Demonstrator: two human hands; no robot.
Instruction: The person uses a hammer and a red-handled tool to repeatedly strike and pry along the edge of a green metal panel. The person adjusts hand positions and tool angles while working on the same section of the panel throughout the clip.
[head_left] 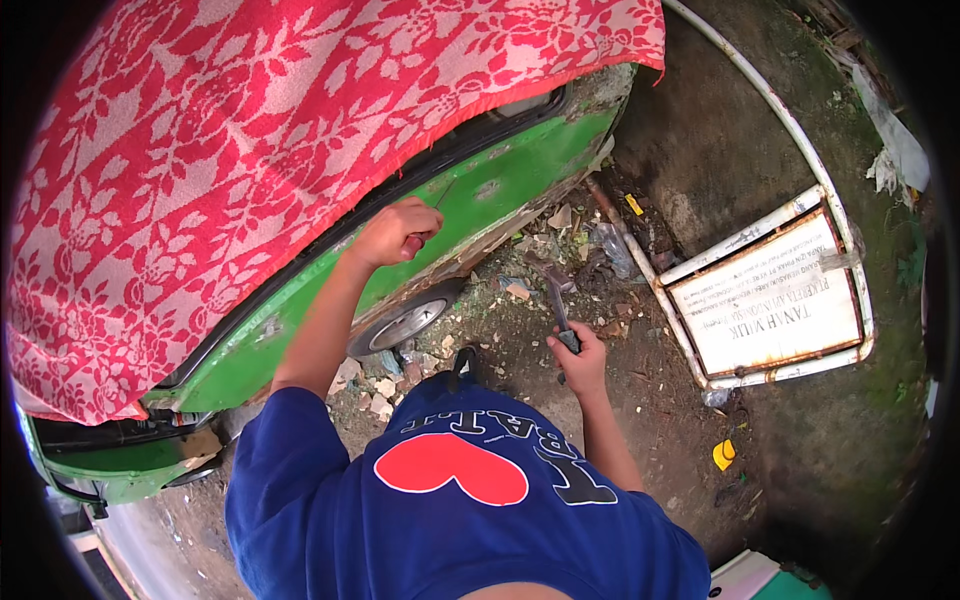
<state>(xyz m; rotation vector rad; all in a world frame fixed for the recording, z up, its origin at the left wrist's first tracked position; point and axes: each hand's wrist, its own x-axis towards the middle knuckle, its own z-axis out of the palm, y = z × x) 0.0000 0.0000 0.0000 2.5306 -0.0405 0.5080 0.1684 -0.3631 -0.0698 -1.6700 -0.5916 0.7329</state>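
Observation:
My left hand (400, 230) is closed around the red handle of a screwdriver (413, 243). Its thin metal shaft points toward the dented green side panel (487, 187) of a car; I cannot tell whether the tip touches the metal. Lower and to the right, my right hand (580, 360) grips a hammer (558, 303) by its dark handle. The hammer's head points away from me, over the littered ground and apart from the car.
A red and pale floral cloth (250, 150) covers the car's upper part. Below the panel is a wheel (412, 325), with broken rubble (380, 395) beside it. On the right lies a white tubular frame with a rusty sign (770, 300). A yellow scrap (724, 455) lies nearer me.

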